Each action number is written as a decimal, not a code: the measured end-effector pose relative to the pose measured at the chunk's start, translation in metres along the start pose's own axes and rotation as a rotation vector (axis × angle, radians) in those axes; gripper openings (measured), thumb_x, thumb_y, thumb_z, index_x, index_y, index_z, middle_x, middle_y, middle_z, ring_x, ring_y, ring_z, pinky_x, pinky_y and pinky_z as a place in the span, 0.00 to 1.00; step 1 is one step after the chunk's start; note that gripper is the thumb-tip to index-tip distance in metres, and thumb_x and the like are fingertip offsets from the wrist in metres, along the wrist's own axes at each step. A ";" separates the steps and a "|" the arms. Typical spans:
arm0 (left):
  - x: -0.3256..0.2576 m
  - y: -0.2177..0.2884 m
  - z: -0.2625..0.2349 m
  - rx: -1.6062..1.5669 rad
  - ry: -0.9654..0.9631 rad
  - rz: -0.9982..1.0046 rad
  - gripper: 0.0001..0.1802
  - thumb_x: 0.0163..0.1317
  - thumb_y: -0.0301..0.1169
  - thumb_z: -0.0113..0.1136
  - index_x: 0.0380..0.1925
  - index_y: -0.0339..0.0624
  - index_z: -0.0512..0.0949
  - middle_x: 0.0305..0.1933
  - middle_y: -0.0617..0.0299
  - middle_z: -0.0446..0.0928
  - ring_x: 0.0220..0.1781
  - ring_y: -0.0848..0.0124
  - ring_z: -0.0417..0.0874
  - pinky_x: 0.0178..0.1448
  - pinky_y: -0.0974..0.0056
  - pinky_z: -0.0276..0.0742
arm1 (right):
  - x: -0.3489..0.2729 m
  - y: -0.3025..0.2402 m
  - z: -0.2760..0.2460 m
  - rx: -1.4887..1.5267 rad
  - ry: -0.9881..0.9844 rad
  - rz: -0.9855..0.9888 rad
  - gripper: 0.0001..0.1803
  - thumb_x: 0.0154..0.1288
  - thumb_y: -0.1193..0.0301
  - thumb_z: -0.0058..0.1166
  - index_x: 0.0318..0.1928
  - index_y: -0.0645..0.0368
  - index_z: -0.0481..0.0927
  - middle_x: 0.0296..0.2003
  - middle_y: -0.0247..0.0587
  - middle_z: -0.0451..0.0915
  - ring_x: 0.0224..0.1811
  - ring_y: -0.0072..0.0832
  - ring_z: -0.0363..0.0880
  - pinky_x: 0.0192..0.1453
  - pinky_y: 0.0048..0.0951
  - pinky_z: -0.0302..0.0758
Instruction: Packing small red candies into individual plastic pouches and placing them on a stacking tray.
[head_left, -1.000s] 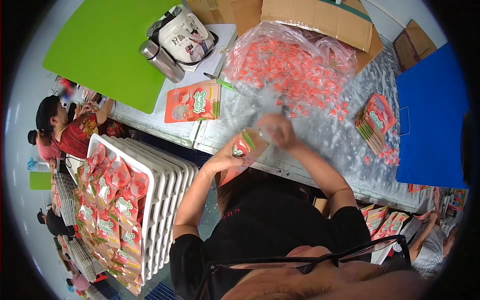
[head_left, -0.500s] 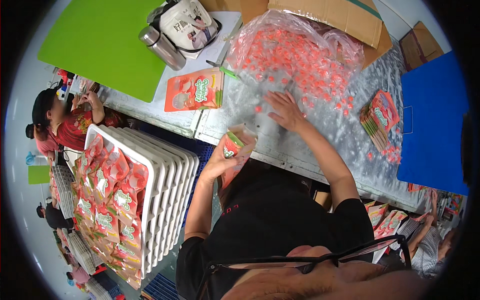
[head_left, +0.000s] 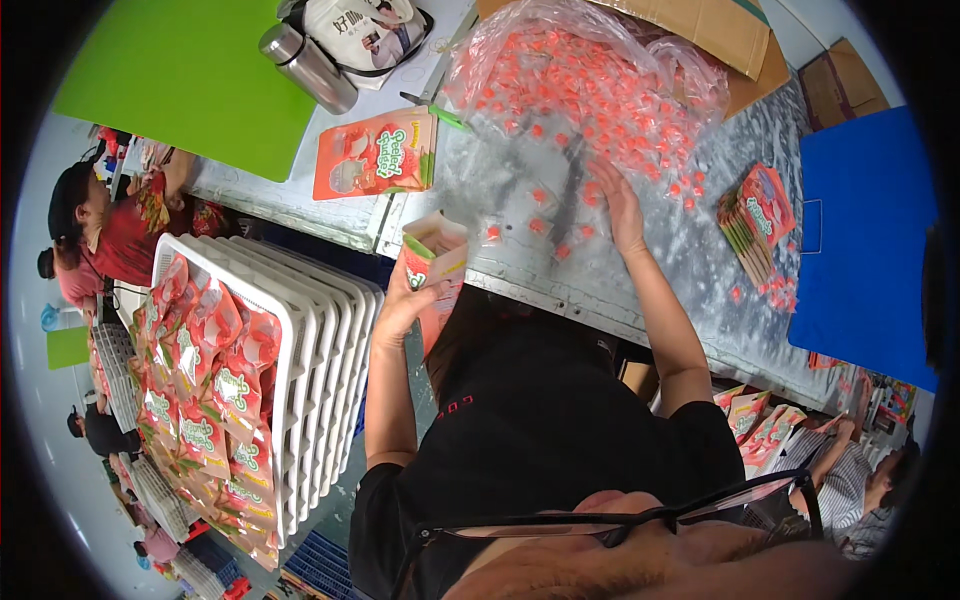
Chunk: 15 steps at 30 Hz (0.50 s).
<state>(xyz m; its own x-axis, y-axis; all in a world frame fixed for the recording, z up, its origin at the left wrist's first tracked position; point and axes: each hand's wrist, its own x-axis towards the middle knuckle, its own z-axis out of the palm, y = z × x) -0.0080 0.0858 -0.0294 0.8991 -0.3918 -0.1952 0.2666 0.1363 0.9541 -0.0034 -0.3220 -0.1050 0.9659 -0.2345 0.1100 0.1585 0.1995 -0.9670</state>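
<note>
Head view shows the left hand (head_left: 400, 300) gripping an open-topped stand-up pouch (head_left: 436, 262), red and pale with a green band, held upright just off the near edge of the counter (head_left: 560, 285). A second ago both hands were together at the pouch's mouth; since then the right hand (head_left: 618, 205) has left it and stretched out to the loose pile of small red-and-white wrapped sweets (head_left: 545, 215) spread on the counter's metal top, where it now lies flat, fingers spread over the pieces, with no visible grasp on any yet. That reads as a fresh reach for sweets while the pouch waits open. Behind the loose pieces, a big clear plastic bag (head_left: 590, 85) bulges with more of the same sweets, toward the counter's far edge. Left of it a flat stack of empty pouches (head_left: 375, 152) lies face up, red with green and white lettering. Toward the right edge, another bundle of pouches (head_left: 757, 220) lies fanned on edge, a few stray sweets around it. A blue board (head_left: 860, 240) covers the right end, a green board (head_left: 190, 80) the far left corner, with a steel flask (head_left: 308, 68) beside it. Left of the person, below the counter, a white rack (head_left: 290, 350) carries filled red pouches (head_left: 205, 390).
</note>
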 end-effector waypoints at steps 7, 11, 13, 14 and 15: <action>-0.001 0.001 -0.001 -0.032 0.038 -0.005 0.49 0.49 0.21 0.67 0.76 0.39 0.63 0.68 0.57 0.75 0.70 0.63 0.76 0.76 0.56 0.68 | -0.017 0.015 -0.001 -0.072 -0.039 0.020 0.36 0.87 0.51 0.29 0.78 0.69 0.62 0.76 0.55 0.67 0.81 0.42 0.61 0.86 0.44 0.50; -0.003 0.005 0.001 -0.049 0.034 -0.010 0.49 0.49 0.21 0.68 0.76 0.39 0.63 0.68 0.57 0.75 0.70 0.64 0.75 0.76 0.56 0.69 | -0.019 0.011 0.002 -0.013 0.002 0.029 0.36 0.87 0.52 0.29 0.77 0.70 0.63 0.77 0.53 0.66 0.81 0.42 0.61 0.86 0.44 0.50; -0.003 0.001 -0.001 -0.029 0.045 0.002 0.49 0.50 0.21 0.68 0.77 0.39 0.63 0.68 0.57 0.75 0.71 0.64 0.75 0.76 0.56 0.69 | -0.022 0.010 0.002 -0.051 -0.002 0.016 0.35 0.86 0.52 0.30 0.77 0.68 0.64 0.77 0.52 0.66 0.82 0.41 0.60 0.87 0.43 0.49; -0.003 0.000 -0.001 -0.019 0.049 0.008 0.49 0.50 0.21 0.68 0.77 0.39 0.62 0.69 0.57 0.75 0.71 0.64 0.75 0.76 0.56 0.68 | -0.024 0.011 0.000 -0.090 -0.016 -0.002 0.35 0.86 0.52 0.32 0.78 0.66 0.64 0.78 0.51 0.65 0.82 0.42 0.59 0.87 0.43 0.49; -0.003 -0.001 -0.001 -0.018 0.042 0.005 0.49 0.51 0.21 0.68 0.77 0.39 0.62 0.69 0.57 0.75 0.71 0.64 0.75 0.76 0.56 0.68 | -0.027 0.013 -0.002 -0.129 -0.029 -0.019 0.34 0.85 0.52 0.34 0.78 0.63 0.65 0.78 0.50 0.65 0.83 0.42 0.58 0.87 0.42 0.49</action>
<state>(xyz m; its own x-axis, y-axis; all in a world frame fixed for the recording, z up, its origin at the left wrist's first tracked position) -0.0108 0.0881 -0.0301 0.9142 -0.3523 -0.2005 0.2682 0.1548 0.9508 -0.0273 -0.3152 -0.1209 0.9687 -0.2091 0.1335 0.1511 0.0705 -0.9860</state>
